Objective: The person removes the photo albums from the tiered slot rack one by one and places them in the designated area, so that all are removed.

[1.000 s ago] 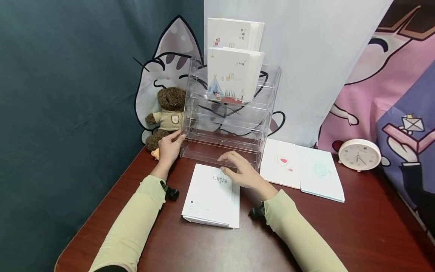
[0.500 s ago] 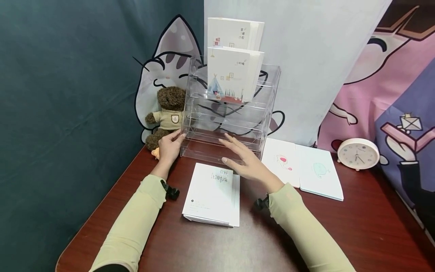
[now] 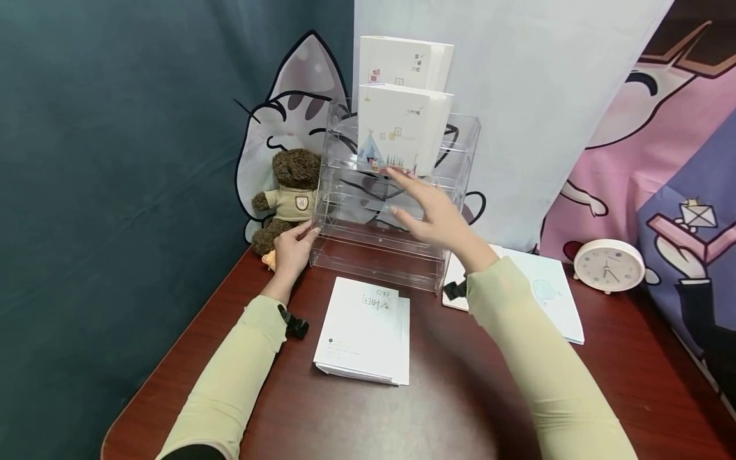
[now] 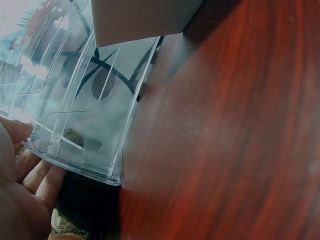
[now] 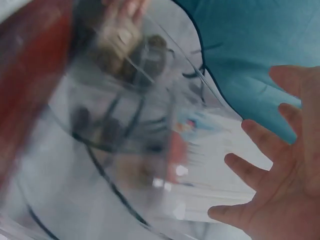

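Note:
A clear plastic tiered rack stands at the back of the table. My left hand grips its left side edge; the left wrist view shows the thumb in front of the clear panel and the fingers behind. Two white books are upright in the upper tiers: one with a tent picture, another behind and higher. My right hand, fingers spread and holding nothing, is raised before the rack, its fingertips overlapping the lower edge of the tent book. White books lie stacked on the table before the rack.
A brown teddy bear sits left of the rack, with a small yellow thing beside it. An open booklet with drawings lies to the right, partly behind the right forearm. A round white clock stands beyond it.
My right hand has risen from over the stacked books to in front of the rack's middle and upper tiers. The left hand keeps its grip on the rack's side.

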Action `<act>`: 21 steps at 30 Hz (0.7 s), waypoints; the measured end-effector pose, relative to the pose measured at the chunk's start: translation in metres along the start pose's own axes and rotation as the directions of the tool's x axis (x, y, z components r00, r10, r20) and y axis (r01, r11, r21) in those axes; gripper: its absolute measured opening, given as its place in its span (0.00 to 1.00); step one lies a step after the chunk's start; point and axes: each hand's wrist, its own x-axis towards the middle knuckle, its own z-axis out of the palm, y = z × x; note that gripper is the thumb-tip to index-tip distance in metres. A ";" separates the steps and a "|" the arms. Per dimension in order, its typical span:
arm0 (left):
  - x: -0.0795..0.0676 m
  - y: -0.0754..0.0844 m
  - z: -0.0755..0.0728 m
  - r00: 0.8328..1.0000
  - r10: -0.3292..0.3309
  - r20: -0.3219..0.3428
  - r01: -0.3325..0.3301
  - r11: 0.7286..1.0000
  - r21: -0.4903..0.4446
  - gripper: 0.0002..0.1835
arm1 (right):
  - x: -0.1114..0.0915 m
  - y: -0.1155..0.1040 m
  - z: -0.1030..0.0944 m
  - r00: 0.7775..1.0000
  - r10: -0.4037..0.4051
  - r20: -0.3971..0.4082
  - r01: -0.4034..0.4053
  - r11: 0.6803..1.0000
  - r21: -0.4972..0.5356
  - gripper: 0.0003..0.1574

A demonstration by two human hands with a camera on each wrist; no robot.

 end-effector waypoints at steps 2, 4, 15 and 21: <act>0.000 0.000 0.000 1.000 -0.004 0.005 0.004 1.000 0.002 0.19 | 0.015 0.002 -0.013 1.000 -0.020 -0.015 0.020 0.999 -0.049 0.43; 0.000 0.000 0.000 1.000 -0.007 0.005 0.007 1.000 0.000 0.19 | 0.030 0.005 -0.026 0.999 -0.010 -0.033 0.007 0.996 -0.086 0.42; 0.003 0.000 -0.001 1.000 0.008 -0.007 -0.008 1.000 0.000 0.19 | 0.100 0.013 -0.065 0.975 0.198 -0.103 -0.222 0.898 -0.381 0.46; 0.001 -0.002 0.001 0.999 0.028 -0.017 -0.028 1.000 0.007 0.19 | 0.104 0.016 -0.055 0.969 0.225 -0.103 -0.247 0.841 -0.482 0.46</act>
